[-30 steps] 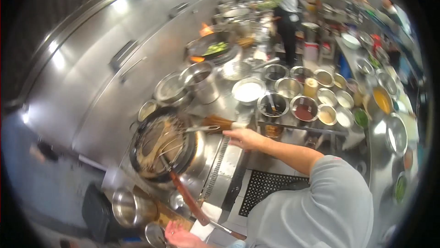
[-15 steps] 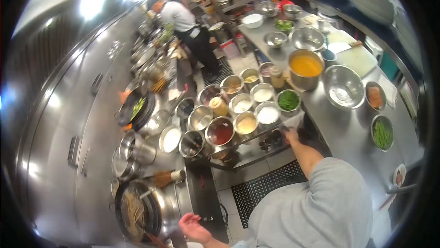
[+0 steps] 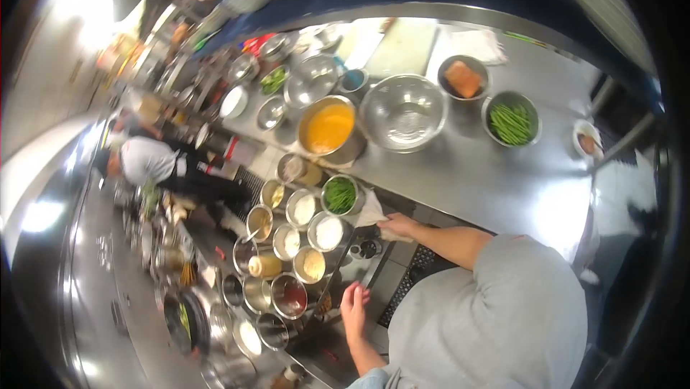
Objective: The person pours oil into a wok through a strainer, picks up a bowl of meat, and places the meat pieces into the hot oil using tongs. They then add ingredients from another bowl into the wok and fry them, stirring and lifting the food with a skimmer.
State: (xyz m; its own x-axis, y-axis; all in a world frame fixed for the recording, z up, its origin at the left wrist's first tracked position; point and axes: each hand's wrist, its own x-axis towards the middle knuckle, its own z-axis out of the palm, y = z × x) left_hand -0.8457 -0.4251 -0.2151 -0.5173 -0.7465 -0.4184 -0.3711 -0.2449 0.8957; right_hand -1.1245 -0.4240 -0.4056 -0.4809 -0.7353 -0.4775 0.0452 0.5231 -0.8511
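Note:
My right hand (image 3: 399, 227) has its fingers closed on a white cloth (image 3: 371, 209) at the counter edge, beside a steel container of chopped greens (image 3: 340, 195). Below it, my left hand (image 3: 354, 301) is raised, its fingers loosely curled and apart, holding nothing. Close to my left hand are steel containers of red sauce (image 3: 290, 296) and of a pale yellowish ingredient (image 3: 310, 265). A container of white contents (image 3: 325, 233) stands nearer the greens.
Along the steel counter (image 3: 489, 184) are an orange liquid pot (image 3: 327, 129), a large bowl (image 3: 404, 113), a bowl of orange-pink food (image 3: 463, 79) and a bowl of green beans (image 3: 511, 120). A co-worker (image 3: 147, 161) stands at left. A wok (image 3: 185, 321) sits lower left.
The view has swung from the stove towards the counter. My right hand has gone from beside the stove to the white cloth. My left hand has come nearer the containers.

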